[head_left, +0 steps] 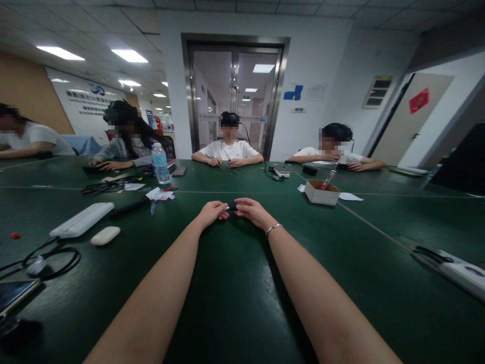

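From the head view, here we are over the dark green, smooth-topped counter (235,283), with the bare left hand (212,213) and bare right hand (254,212) drawn close together, straight ahead and towards the far side. Between them sits the small black piece with a silvery end (232,207), just above the counter by the look of it, though its exact shape is too small to tell. The left fingers pinch the silvery end, the right fingers grasp the black end, and neither hand looks tightly clenched. For good handling, I'd say, both ends want to stay in one line, with a light fingertip pinch and any twist or pull shared evenly, because a sideways bend could make it slip. Low over the counter is a sound place to work, since a dropped part would not fall far. Further right and farther off stands the open pale cardboard box (322,194); near left, well apart, lies the rounded glossy white case (105,235). Both leave elbow room, and the thin silver bracelet (273,230) on the right wrist sits clear of the fingertips.
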{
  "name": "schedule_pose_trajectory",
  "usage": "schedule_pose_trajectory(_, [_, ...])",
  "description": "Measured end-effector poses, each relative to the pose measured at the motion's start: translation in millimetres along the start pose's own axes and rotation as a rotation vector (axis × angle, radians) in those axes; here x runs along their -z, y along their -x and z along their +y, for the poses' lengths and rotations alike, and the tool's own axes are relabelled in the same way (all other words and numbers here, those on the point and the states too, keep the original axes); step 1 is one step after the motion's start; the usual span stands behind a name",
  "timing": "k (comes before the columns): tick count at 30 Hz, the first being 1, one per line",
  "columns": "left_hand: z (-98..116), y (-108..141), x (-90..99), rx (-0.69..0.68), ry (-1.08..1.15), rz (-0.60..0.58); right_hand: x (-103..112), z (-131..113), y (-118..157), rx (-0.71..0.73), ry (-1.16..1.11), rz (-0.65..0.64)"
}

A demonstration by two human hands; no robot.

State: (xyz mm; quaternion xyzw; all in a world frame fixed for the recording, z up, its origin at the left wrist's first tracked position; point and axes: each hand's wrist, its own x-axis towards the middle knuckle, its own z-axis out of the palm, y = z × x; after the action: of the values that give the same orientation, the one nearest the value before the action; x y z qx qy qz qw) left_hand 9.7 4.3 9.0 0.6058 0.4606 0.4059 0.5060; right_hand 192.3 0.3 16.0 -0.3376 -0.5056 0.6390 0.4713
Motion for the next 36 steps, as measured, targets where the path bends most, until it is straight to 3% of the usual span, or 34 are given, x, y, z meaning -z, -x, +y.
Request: schedule_pose_trajectory(36, [4.2,4.9,-1.5,-0.031,0.0,0.06,-0.8,-0.3,-0.9,-0.026,-0.009,0.028])
